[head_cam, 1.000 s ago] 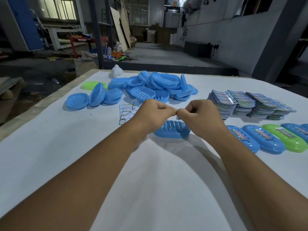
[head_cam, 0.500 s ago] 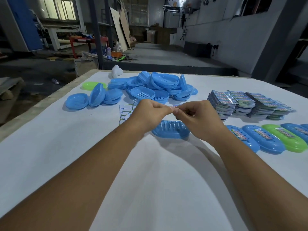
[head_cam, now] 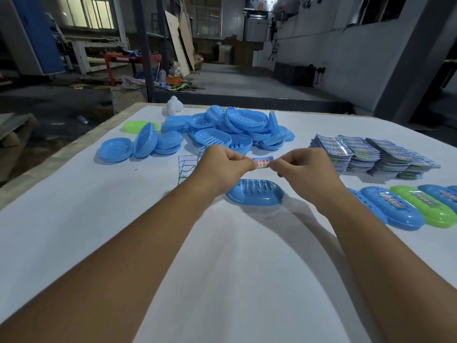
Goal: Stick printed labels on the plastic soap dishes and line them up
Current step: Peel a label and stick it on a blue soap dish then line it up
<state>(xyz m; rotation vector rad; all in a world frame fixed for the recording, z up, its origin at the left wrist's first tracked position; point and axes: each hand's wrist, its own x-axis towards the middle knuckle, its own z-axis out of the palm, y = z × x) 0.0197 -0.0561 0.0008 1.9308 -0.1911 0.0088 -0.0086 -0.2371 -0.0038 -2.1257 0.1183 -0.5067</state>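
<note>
A small printed label (head_cam: 262,162) with red characters is stretched between my two hands above the table. My left hand (head_cam: 222,167) pinches its left end and my right hand (head_cam: 305,169) pinches its right end. Just below and in front of them lies a blue slotted soap dish (head_cam: 256,195) on the white table. A pile of unlabelled blue soap dishes (head_cam: 232,129) sits further back. At the right, a row of labelled dishes (head_cam: 405,209), blue and green, lies side by side.
Stacks of printed label sheets (head_cam: 371,154) stand at the right rear. A backing sheet (head_cam: 188,164) lies left of my left hand. A green dish (head_cam: 138,126) and a white object (head_cam: 173,107) sit near the table's far left edge (head_cam: 74,149).
My hands have moved apart, and the label now shows stretched flat between them; before, the fingertips were close together with the label hardly visible.
</note>
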